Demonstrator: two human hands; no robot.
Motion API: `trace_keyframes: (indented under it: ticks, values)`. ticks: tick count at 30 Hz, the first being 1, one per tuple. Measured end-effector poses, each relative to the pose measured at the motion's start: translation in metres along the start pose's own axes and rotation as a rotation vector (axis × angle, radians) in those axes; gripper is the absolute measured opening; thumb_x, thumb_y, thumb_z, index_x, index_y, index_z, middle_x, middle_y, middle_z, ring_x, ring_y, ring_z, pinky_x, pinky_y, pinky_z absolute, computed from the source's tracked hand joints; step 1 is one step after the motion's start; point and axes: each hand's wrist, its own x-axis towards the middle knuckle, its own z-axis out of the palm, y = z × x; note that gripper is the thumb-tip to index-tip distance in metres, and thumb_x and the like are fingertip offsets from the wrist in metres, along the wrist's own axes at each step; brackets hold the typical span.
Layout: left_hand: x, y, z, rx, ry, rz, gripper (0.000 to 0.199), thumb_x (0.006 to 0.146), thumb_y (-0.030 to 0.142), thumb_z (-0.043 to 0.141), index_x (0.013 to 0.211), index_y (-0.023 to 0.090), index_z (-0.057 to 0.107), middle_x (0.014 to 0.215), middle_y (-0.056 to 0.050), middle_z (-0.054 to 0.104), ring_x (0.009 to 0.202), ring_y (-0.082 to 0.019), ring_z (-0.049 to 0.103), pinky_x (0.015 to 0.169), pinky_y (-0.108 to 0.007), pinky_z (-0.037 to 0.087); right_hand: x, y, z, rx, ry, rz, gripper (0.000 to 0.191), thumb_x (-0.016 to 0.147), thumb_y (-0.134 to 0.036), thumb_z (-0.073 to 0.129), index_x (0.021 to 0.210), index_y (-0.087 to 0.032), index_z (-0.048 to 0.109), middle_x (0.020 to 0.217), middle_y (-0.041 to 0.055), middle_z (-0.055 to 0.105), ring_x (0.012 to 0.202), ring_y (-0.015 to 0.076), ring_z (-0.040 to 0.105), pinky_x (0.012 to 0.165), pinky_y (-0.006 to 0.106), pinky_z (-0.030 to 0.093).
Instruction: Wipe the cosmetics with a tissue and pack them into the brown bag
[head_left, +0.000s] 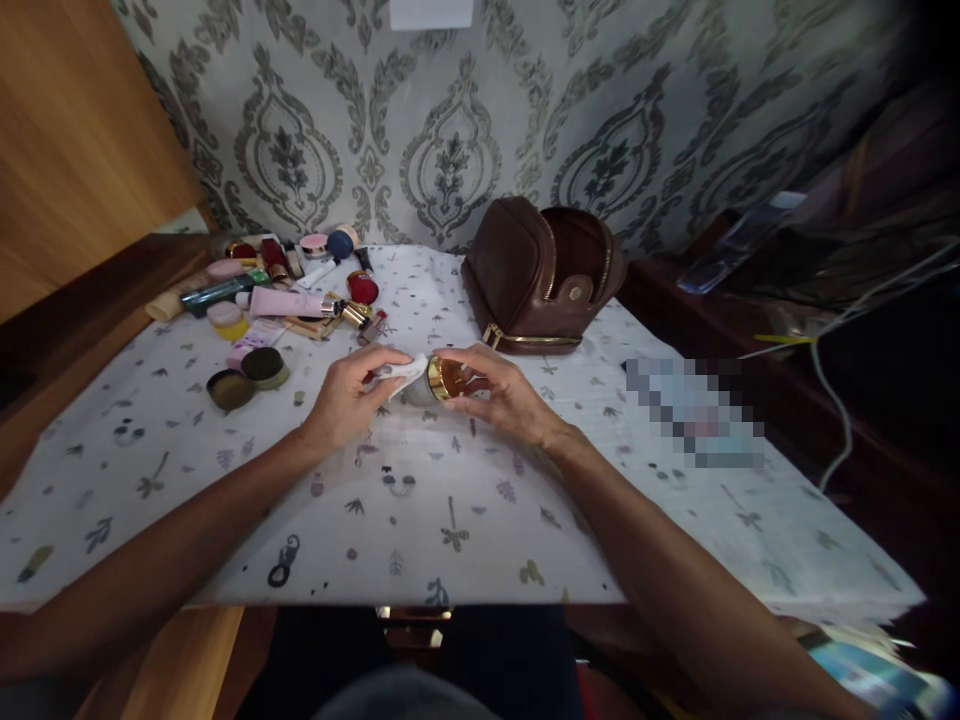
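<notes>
My left hand (352,393) pinches a folded white wipe (405,372) and presses it against the side of a small jar. The jar has a shiny gold lid (442,378) and a pale, frosted body (417,391). My right hand (504,392) has its fingers curled round the gold lid, with the jar tipped on its side above the cloth. Part of the jar's body is hidden behind the wipe and the left fingers.
A brown leather bag (517,270) stands unzipped at the back right. Cosmetics, among them a pink tube (289,303) and an opened dark compact (265,368), crowd the back left of the patterned cloth (450,500). A blurred-out item lies at right.
</notes>
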Motion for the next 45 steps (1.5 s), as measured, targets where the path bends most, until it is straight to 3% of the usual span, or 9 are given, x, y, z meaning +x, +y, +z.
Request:
trace_keyframes:
  ticks: [7,13,19,26,31,34,39,45]
  values:
    - [-0.001,0.0,0.001,0.02,0.001,0.046,0.017,0.087,0.022,0.064,0.102,0.021,0.073,0.104,-0.004,0.074,0.094,-0.019,0.067,0.066,-0.024,0.05,0.0,0.001,-0.001,-0.124,0.032,-0.059,0.06,0.082,-0.046,0.075,0.137,-0.031,0.056,0.119,0.0083,0.06,0.095,0.0231,0.063,0.08,0.04,0.058]
    - [0.0,0.001,0.003,0.033,0.001,0.078,0.016,0.088,0.022,0.064,0.102,0.021,0.072,0.103,-0.005,0.074,0.094,-0.019,0.067,0.062,-0.022,0.049,-0.001,-0.006,-0.008,-0.183,-0.078,-0.139,0.058,0.09,-0.028,0.066,0.144,-0.036,0.048,0.119,0.0075,0.056,0.105,0.0231,0.06,0.083,0.04,0.059]
    - [0.009,0.0,0.006,0.055,-0.018,0.147,0.016,0.09,0.022,0.061,0.101,0.02,0.072,0.103,-0.006,0.075,0.095,-0.02,0.068,0.071,-0.027,0.053,-0.001,0.005,-0.007,-0.207,-0.005,-0.101,0.056,0.088,-0.037,0.07,0.14,-0.03,0.052,0.118,0.0087,0.06,0.091,0.0209,0.063,0.08,0.039,0.058]
    - [0.021,0.0,0.016,0.031,-0.041,0.242,0.015,0.092,0.019,0.059,0.101,0.021,0.07,0.103,-0.007,0.074,0.099,-0.021,0.068,0.086,-0.033,0.054,-0.001,0.006,-0.006,-0.217,0.073,0.023,0.061,0.087,-0.048,0.068,0.14,-0.024,0.049,0.115,0.0102,0.066,0.092,0.0242,0.065,0.084,0.042,0.055]
    - [0.023,0.001,0.023,0.012,0.004,0.217,0.014,0.091,0.021,0.062,0.101,0.02,0.07,0.102,-0.007,0.073,0.097,-0.021,0.068,0.085,-0.033,0.053,-0.002,0.005,-0.013,-0.191,0.024,0.046,0.075,0.079,-0.037,0.077,0.145,-0.028,0.041,0.122,0.0096,0.061,0.095,0.0239,0.064,0.087,0.044,0.055]
    - [0.022,0.001,0.024,0.007,0.0,0.208,0.014,0.091,0.021,0.061,0.103,0.021,0.07,0.104,-0.007,0.073,0.098,-0.021,0.067,0.083,-0.032,0.053,-0.004,0.005,-0.016,-0.157,0.006,0.02,0.067,0.082,-0.028,0.071,0.143,-0.03,0.042,0.126,0.0092,0.057,0.097,0.0225,0.063,0.088,0.043,0.054]
    - [0.021,-0.004,0.022,0.02,0.01,0.185,0.016,0.091,0.019,0.06,0.104,0.02,0.069,0.104,-0.006,0.072,0.097,-0.02,0.067,0.079,-0.03,0.053,-0.002,0.006,-0.01,-0.028,0.079,0.037,0.049,0.082,-0.032,0.072,0.127,-0.026,0.054,0.119,0.0073,0.06,0.09,0.0194,0.063,0.081,0.037,0.054]
    - [0.019,0.001,0.014,0.055,-0.033,0.202,0.015,0.09,0.02,0.061,0.103,0.022,0.069,0.101,-0.004,0.072,0.093,-0.02,0.067,0.076,-0.029,0.052,-0.001,-0.002,-0.003,0.15,0.077,0.204,0.05,0.079,-0.052,0.074,0.115,-0.022,0.056,0.08,-0.0022,0.06,0.064,0.0139,0.058,0.058,0.026,0.046]
